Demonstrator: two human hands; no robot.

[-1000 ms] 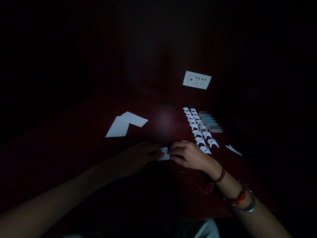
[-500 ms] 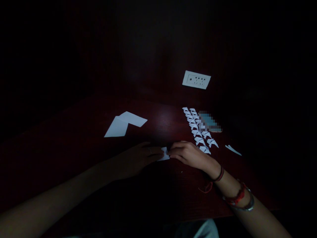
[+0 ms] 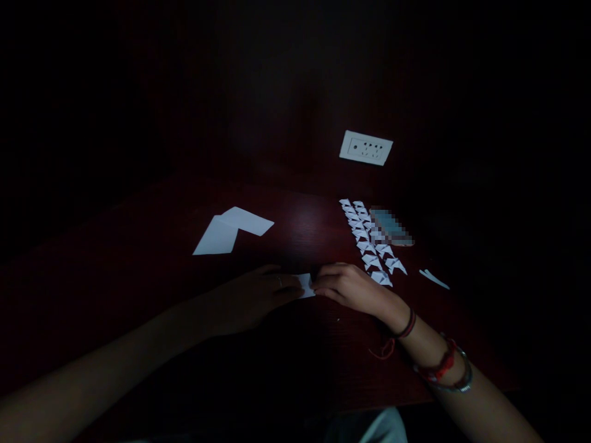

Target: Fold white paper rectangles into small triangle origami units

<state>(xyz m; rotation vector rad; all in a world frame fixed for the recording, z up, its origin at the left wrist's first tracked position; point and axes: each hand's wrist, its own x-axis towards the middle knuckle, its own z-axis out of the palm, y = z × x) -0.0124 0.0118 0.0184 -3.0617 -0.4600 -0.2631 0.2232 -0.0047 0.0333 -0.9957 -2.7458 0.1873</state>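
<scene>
A small piece of white paper (image 3: 306,285) lies on the dark red table between my two hands. My left hand (image 3: 265,295), in deep shadow and wearing a ring, has its fingertips closed on the paper's left part. At the right edge of the same paper, the bent fingers of my right hand (image 3: 348,286) pinch it. The fingers cover parts of the paper, so its exact folds are hidden. Just beyond my right hand, several small folded paper pieces (image 3: 366,248) stand in two slanting rows.
Flat white paper sheets (image 3: 217,237) lie overlapping at the left. A blurred phone (image 3: 392,227) rests beside the folded pieces, with thin paper strips (image 3: 434,279) to the right. A socket plate (image 3: 366,147) is on the wall behind. The surroundings are very dark.
My left fingers have shifted slightly on the small paper, and more of its flat top shows now. My right hand has barely moved.
</scene>
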